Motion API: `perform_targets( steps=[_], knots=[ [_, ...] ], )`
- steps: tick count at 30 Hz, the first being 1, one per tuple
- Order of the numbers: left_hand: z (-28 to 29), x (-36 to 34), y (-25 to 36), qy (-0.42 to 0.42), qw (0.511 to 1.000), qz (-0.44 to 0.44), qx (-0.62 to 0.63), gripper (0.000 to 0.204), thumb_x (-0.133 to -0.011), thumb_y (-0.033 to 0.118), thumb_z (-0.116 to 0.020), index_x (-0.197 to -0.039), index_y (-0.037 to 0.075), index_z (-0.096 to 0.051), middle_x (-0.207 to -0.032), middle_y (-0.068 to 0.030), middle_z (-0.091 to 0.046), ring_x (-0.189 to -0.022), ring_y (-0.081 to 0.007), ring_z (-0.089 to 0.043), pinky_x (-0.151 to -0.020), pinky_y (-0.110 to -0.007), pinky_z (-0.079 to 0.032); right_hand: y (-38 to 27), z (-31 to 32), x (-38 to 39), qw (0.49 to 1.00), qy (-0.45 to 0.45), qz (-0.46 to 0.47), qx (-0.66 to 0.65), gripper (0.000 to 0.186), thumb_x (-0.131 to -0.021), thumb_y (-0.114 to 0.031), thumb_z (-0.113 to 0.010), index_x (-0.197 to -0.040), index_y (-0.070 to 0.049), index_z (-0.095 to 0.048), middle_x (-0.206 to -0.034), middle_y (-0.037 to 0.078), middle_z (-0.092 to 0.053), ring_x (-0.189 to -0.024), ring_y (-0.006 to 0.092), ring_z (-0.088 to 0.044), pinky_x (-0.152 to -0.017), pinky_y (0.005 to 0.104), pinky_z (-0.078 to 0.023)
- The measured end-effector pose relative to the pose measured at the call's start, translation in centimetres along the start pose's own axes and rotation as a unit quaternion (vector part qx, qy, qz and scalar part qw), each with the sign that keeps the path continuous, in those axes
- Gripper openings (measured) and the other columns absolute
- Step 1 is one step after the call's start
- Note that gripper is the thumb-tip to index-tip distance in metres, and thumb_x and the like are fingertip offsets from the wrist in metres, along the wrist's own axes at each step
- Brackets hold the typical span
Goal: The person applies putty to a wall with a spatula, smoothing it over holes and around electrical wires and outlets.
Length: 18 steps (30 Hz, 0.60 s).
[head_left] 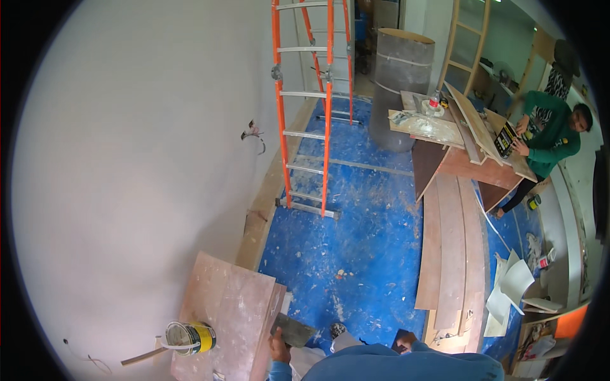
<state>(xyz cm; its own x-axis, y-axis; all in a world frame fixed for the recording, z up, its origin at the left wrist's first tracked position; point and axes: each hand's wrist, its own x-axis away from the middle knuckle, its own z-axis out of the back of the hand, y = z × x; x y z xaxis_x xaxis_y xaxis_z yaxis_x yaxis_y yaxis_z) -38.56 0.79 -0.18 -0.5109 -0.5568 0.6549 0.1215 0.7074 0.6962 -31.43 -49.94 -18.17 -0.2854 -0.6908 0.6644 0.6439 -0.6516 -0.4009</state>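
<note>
My left hand (279,348) is closed on one end of a grey flat rectangular plate (295,331), held low beside a wooden box. My right hand (407,341) is closed around a small dark flat piece (398,336); its kind is not clear. On top of the wooden box (222,289), left of my left hand, stands a tub (202,338) with a yellow and black label and a pale handle. A wooden stick (143,357) sticks out beside the tub.
An orange ladder (325,152) stands on blue floor sheeting (356,241) near the white wall (140,159). Long wooden boards (451,247) lie to the right. Behind them, a person in green (553,127) handles a dark box (506,141) at a cluttered worktable (460,166). A grey cylinder (401,82) stands farther back.
</note>
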Motion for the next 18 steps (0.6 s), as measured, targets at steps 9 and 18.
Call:
perform_targets(
  steps=[9, 18],
  knots=[
    [-3.4, -9.2, -7.2, -0.03, 0.96, 0.143, -0.239, 0.03, -0.092, 0.033, -0.065, -0.088, 0.003, -0.067, -0.071, -0.0074, -0.064, -0.052, -0.0171, -0.057, -0.041, -0.032, -0.046, 6.0, -0.1, -9.0, 0.927, 0.241, -0.235, -0.168, 0.029, -0.08, -0.035, -0.06, -0.087, -0.009, -0.071, -0.092, 0.018, -0.071, -0.083, 0.0414, -0.066, -0.07, 0.0503, -0.052],
    [-20.8, -22.8, -5.5, -0.158, 0.922, 0.179, -0.305, 0.033, -0.09, 0.039, -0.067, -0.083, 0.008, -0.065, -0.066, -0.0054, -0.062, -0.051, -0.0153, -0.055, -0.039, -0.029, -0.041, 8.3, 20.9, -14.1, 0.736, 0.4, -0.352, -0.418, 0.043, -0.08, -0.038, -0.062, -0.103, -0.003, -0.067, -0.095, 0.024, -0.068, -0.096, 0.0414, -0.065, -0.083, 0.0478, -0.051]
  ],
)
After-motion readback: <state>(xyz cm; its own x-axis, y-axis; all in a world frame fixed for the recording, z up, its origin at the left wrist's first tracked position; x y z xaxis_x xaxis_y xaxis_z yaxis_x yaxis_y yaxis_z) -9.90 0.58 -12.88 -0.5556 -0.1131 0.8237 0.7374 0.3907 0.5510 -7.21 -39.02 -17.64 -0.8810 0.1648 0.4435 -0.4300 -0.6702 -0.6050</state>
